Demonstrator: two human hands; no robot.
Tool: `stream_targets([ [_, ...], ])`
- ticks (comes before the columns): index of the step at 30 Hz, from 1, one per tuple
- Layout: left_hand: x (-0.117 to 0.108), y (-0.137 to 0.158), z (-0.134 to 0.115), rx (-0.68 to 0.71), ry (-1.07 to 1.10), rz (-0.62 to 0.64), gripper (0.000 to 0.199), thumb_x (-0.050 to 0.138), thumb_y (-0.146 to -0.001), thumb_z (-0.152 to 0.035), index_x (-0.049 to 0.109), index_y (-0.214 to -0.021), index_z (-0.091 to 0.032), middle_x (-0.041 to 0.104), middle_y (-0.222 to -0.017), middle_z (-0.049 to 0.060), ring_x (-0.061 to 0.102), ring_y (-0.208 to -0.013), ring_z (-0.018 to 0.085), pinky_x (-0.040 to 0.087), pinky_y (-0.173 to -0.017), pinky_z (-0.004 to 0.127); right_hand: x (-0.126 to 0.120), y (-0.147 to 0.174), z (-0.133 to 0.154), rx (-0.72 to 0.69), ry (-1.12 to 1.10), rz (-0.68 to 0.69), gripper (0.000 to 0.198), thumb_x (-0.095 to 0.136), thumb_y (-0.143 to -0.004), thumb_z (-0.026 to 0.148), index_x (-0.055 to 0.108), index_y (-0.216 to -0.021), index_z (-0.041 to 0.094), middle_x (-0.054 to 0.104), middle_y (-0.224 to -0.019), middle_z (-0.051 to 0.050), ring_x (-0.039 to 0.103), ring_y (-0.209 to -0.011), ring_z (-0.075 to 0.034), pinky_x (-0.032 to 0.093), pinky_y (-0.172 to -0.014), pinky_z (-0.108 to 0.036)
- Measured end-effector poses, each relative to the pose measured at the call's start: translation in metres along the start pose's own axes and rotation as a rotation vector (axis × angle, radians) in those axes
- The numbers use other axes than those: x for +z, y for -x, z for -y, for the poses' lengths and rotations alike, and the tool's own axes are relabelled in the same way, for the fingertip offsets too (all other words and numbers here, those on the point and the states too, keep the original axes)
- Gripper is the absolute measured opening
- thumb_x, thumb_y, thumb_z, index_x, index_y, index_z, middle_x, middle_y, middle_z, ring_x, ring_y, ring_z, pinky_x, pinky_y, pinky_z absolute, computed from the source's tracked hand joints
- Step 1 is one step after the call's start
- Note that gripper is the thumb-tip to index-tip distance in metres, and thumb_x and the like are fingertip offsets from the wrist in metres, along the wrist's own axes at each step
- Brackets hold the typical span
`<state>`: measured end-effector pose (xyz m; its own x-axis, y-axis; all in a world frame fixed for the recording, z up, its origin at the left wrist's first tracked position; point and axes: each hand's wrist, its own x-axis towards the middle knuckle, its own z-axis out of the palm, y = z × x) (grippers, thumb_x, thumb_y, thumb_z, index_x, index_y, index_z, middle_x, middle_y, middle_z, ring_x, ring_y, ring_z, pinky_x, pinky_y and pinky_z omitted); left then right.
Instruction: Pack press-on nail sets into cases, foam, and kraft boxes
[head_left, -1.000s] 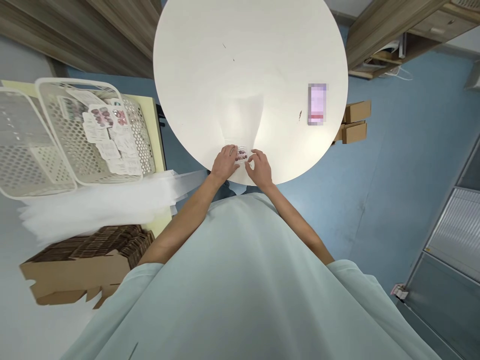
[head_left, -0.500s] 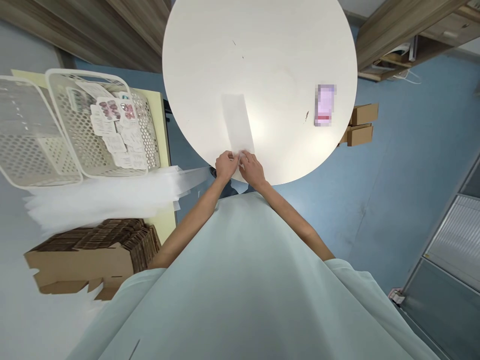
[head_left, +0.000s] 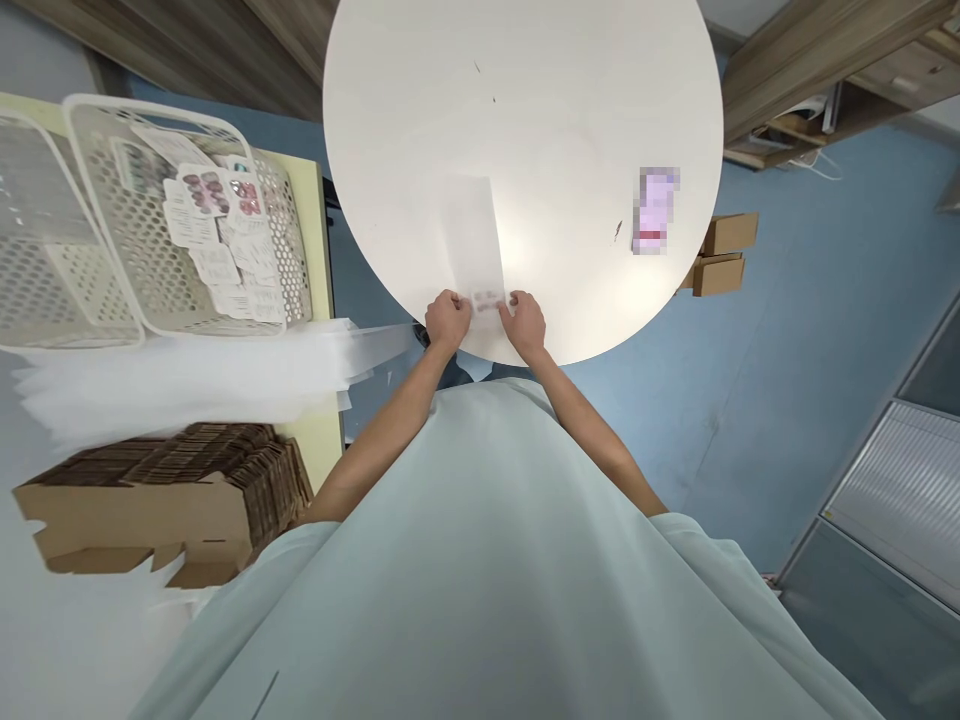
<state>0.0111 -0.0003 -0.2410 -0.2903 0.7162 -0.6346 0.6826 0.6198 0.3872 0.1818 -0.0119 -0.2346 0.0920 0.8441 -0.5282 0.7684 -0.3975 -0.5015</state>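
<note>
On the near edge of the round white table lies a long strip of translucent white sheet [head_left: 472, 230]. Several small dark pinkish pieces [head_left: 486, 300] show faintly at its near end, apparently under or in the sheet; they look like the carded pieces in the basket. My left hand [head_left: 448, 320], fingers curled together, grips the left edge of that end. On the opposite edge my right hand [head_left: 523, 322] has its thumb and fingers closed at the sheet. The fingertips are small in view.
The round table [head_left: 585, 90] also bears a blurred-out phone-like object [head_left: 654, 210]. To my left, a white perforated basket [head_left: 292, 240] holds carded pieces [head_left: 206, 192]. Beside it are stacked white sheets [head_left: 225, 380] and folded cardboard boxes [head_left: 142, 515]. More small boxes [head_left: 720, 275] sit at right.
My hands have moved apart from the middle of the sheet's near end to its two side edges. The pinkish pieces now show between them. The view has shifted slightly.
</note>
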Motion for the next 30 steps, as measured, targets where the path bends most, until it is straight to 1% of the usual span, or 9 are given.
stream_targets([
  [5,0.01,-0.002,-0.001,-0.002,-0.02,-0.053,0.008,0.059,-0.103,-0.024,0.067,-0.101,-0.024,0.077,-0.116,0.015,0.072,-0.117,0.037,0.056,-0.106,0.053,0.0,-0.012,0.007,0.068,-0.051,0.069,0.026,0.065,-0.11,0.04,0.073,-0.121,0.018,0.079,-0.125,-0.015,0.075,-0.115,-0.029,0.061,-0.105,-0.044],
  [9,0.014,-0.003,0.003,0.028,0.021,-0.121,0.019,0.063,-0.1,-0.022,0.066,-0.119,-0.023,0.073,-0.118,0.016,0.071,-0.12,0.039,0.057,-0.107,0.058,-0.002,-0.013,0.01,0.095,-0.073,0.091,0.022,0.067,-0.109,0.04,0.073,-0.112,0.02,0.081,-0.123,-0.013,0.076,-0.115,-0.027,0.06,-0.104,-0.041],
  [11,0.015,-0.002,0.005,0.16,0.01,-0.121,0.024,0.061,-0.101,-0.02,0.065,-0.125,-0.021,0.071,-0.124,0.018,0.068,-0.127,0.041,0.055,-0.112,0.06,-0.002,-0.012,0.01,0.116,-0.088,0.103,0.022,0.068,-0.108,0.041,0.073,-0.11,0.021,0.082,-0.121,-0.012,0.077,-0.113,-0.027,0.06,-0.102,-0.041],
  [16,0.017,0.005,0.015,0.688,-0.06,-0.002,0.042,0.048,-0.106,-0.019,0.063,-0.146,-0.016,0.059,-0.162,0.024,0.049,-0.16,0.041,0.041,-0.131,0.062,-0.003,-0.01,0.01,0.132,-0.138,0.095,0.023,0.068,-0.107,0.043,0.075,-0.108,0.021,0.083,-0.122,-0.011,0.077,-0.112,-0.027,0.061,-0.101,-0.04],
  [19,0.018,0.01,0.024,0.825,-0.106,0.074,0.056,0.047,-0.11,-0.03,0.052,-0.163,-0.014,0.045,-0.177,0.025,0.033,-0.172,0.04,0.034,-0.137,0.063,-0.004,-0.01,0.011,0.146,-0.153,0.088,0.023,0.069,-0.106,0.042,0.076,-0.109,0.021,0.083,-0.122,-0.011,0.078,-0.113,-0.027,0.061,-0.103,-0.041],
  [23,0.016,0.013,0.037,0.881,-0.166,0.159,0.078,0.053,-0.11,-0.056,0.038,-0.174,-0.013,0.03,-0.185,0.027,0.019,-0.177,0.043,0.028,-0.139,0.066,-0.007,-0.011,0.013,0.182,-0.157,0.103,0.025,0.072,-0.105,0.044,0.078,-0.111,0.02,0.084,-0.121,-0.012,0.079,-0.116,-0.028,0.061,-0.104,-0.041],
  [25,0.015,0.011,0.039,0.891,-0.188,0.169,0.085,0.058,-0.108,-0.061,0.036,-0.176,-0.013,0.028,-0.186,0.027,0.017,-0.177,0.043,0.024,-0.14,0.066,-0.009,-0.013,0.013,0.191,-0.165,0.124,0.026,0.073,-0.105,0.046,0.079,-0.108,0.021,0.085,-0.119,-0.011,0.08,-0.116,-0.028,0.061,-0.105,-0.04],
  [28,0.014,0.006,0.037,0.881,-0.21,0.166,0.074,0.055,-0.111,-0.045,0.039,-0.175,-0.012,0.033,-0.185,0.026,0.022,-0.177,0.041,0.025,-0.141,0.066,-0.014,-0.016,0.014,0.194,-0.175,0.16,0.027,0.073,-0.105,0.048,0.08,-0.105,0.021,0.085,-0.119,-0.01,0.08,-0.116,-0.027,0.061,-0.105,-0.039],
  [30,0.012,0.002,0.033,0.854,-0.215,0.167,0.064,0.05,-0.11,-0.029,0.044,-0.172,-0.012,0.04,-0.182,0.026,0.029,-0.175,0.038,0.029,-0.139,0.066,-0.018,-0.017,0.014,0.196,-0.163,0.19,0.03,0.073,-0.105,0.049,0.08,-0.111,0.02,0.085,-0.119,-0.01,0.08,-0.116,-0.027,0.062,-0.105,-0.039],
])
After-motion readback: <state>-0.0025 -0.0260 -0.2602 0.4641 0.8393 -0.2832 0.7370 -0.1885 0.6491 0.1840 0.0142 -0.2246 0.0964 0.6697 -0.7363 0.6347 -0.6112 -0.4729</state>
